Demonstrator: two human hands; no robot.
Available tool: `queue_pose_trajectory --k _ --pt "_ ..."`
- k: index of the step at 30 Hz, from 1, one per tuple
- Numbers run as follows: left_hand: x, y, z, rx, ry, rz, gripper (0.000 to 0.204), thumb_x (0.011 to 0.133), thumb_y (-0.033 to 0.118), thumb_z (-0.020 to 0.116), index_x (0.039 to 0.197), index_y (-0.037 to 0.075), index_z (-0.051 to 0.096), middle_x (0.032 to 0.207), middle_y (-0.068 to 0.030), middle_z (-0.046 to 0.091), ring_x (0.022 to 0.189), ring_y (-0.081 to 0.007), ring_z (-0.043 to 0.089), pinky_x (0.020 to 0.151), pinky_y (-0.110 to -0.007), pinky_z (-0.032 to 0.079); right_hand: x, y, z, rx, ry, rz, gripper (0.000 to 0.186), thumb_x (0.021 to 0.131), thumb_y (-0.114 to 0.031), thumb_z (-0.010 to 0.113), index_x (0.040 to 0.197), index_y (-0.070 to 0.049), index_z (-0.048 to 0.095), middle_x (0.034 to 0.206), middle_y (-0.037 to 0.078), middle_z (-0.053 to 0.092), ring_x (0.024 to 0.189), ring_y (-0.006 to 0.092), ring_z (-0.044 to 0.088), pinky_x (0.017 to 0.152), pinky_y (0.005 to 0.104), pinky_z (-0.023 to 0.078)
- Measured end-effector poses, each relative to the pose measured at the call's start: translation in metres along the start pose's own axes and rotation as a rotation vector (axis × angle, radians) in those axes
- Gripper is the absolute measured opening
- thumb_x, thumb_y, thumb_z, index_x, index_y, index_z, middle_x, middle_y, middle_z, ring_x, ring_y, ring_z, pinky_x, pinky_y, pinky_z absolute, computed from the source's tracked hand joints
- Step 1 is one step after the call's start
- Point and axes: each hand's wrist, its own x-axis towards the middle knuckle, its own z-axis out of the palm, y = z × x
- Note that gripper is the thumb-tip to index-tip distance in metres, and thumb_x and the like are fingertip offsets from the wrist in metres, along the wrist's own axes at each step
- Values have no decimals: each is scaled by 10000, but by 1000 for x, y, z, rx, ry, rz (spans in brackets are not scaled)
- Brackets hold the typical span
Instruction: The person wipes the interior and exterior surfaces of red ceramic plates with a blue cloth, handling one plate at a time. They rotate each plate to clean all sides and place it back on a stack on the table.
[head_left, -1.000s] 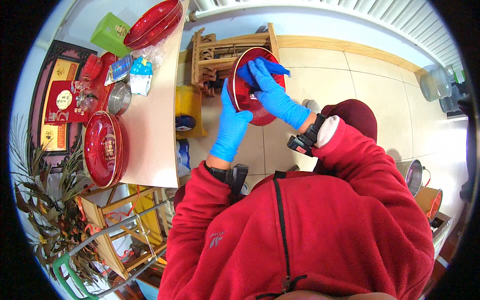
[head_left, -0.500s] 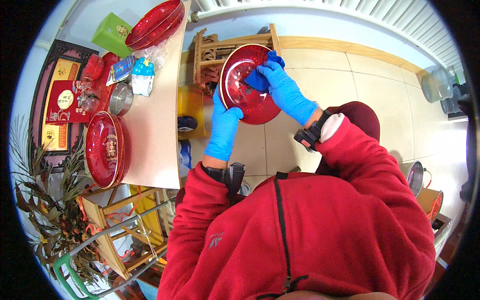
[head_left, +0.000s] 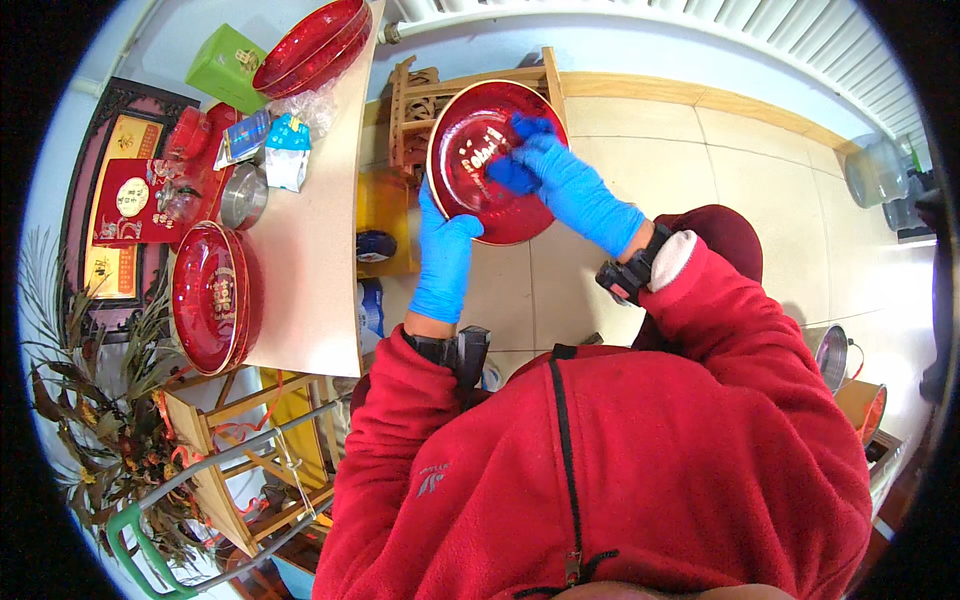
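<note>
My left hand [head_left: 443, 256], in a blue glove, grips the lower-left rim of a round red basin [head_left: 458, 135] with gold markings inside, held up in front of me. My right hand [head_left: 573, 193], also gloved, is closed on a dark blue cloth [head_left: 521, 178] pressed against the inside of that basin, on its right half. Part of the cloth and some of my right fingertips are hidden. On the table [head_left: 308, 280] to my left stand red basins [head_left: 207, 295], a steel pot [head_left: 240, 197] and a blue-and-white bag [head_left: 287, 155].
A green box [head_left: 220, 65] and a red box [head_left: 118, 225] are also on the table. A wooden rack [head_left: 408, 100] stands below the radiator [head_left: 760, 32]. Water jugs [head_left: 865, 180] and metal pots [head_left: 830, 355] are at right, a folded handcart [head_left: 130, 545] and plant at lower left.
The basin has moved slightly up and left and now faces me more, showing its gold markings. My right hand with the cloth has shifted within it, right and down since a second ago.
</note>
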Motion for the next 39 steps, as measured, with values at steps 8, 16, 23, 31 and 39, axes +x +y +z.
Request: queue_pose_trajectory --k 8,16,23,31,39 --pt "-6 -13 8 24 -51 -101 934 599 -94 541 1485 83 305 1350 -110 502 1181 -255 546 915 -331 526 2 -31 25 -269 -92 -376 486 795 20 626 1274 -46 578 1320 205 532 1223 384 527 1043 438 443" --pt "-2 2 1 -42 103 92 882 608 -120 514 1457 68 369 1358 -101 515 1184 -246 547 983 -330 490 -8 -39 -2 -299 -126 -274 225 864 -170 689 1070 -90 648 992 158 612 889 351 622 814 447 516" --pt "2 -17 1 -80 116 -95 810 657 -114 512 1434 79 382 1296 -114 556 1051 -255 606 791 -322 567 26 -67 -33 -734 39 -125 282 968 -384 508 1001 -131 628 896 131 644 809 369 634 651 485 503" --pt "3 -16 0 -310 176 -220 752 678 -92 531 1392 106 404 1261 -144 561 983 -297 635 658 -396 605 45 -91 -61 -520 -29 -8 307 952 -376 555 1094 -114 629 976 153 649 926 368 639 785 428 520" --pt "1 -11 8 -268 215 16 839 701 -109 528 1481 112 313 1355 -101 489 1168 -248 550 945 -352 517 15 -43 -33 -111 58 388 759 879 -197 687 1513 -106 280 1098 175 651 962 281 671 801 370 551"
